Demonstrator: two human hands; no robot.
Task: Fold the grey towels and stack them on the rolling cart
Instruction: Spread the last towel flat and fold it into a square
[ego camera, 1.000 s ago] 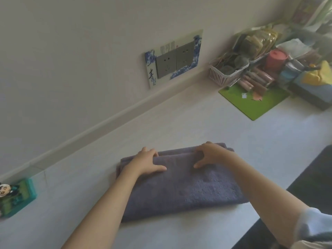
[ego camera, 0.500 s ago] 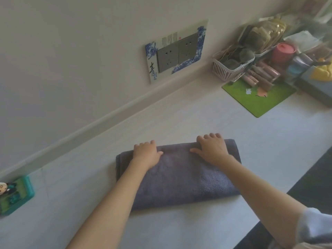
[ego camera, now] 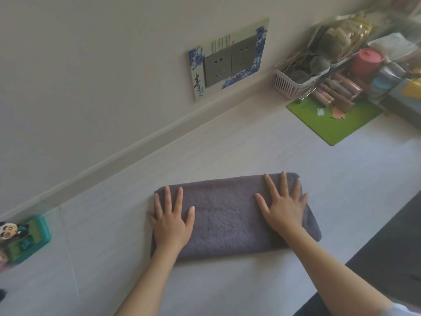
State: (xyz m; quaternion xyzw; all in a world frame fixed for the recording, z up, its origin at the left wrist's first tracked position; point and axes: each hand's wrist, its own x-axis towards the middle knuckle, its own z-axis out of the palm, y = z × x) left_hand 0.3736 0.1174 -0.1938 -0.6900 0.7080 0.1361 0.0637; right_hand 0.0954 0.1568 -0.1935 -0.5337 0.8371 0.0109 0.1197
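The folded grey towel lay flat on the pale surface. The left hand and right hand pressed it with fingers spread, gripping nothing. Lifted carelessly, its layers would likely slip apart. No rolling cart showed.

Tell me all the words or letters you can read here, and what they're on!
"青" in big black brushwork: on the socket surround, lower left corner.
Small characters under it: too blurred to read.
Thin dark lines and a red mark at the surround's top: too small to read.
Panda box: a picture only, with no words that can be read.
Green mat: pictures only.
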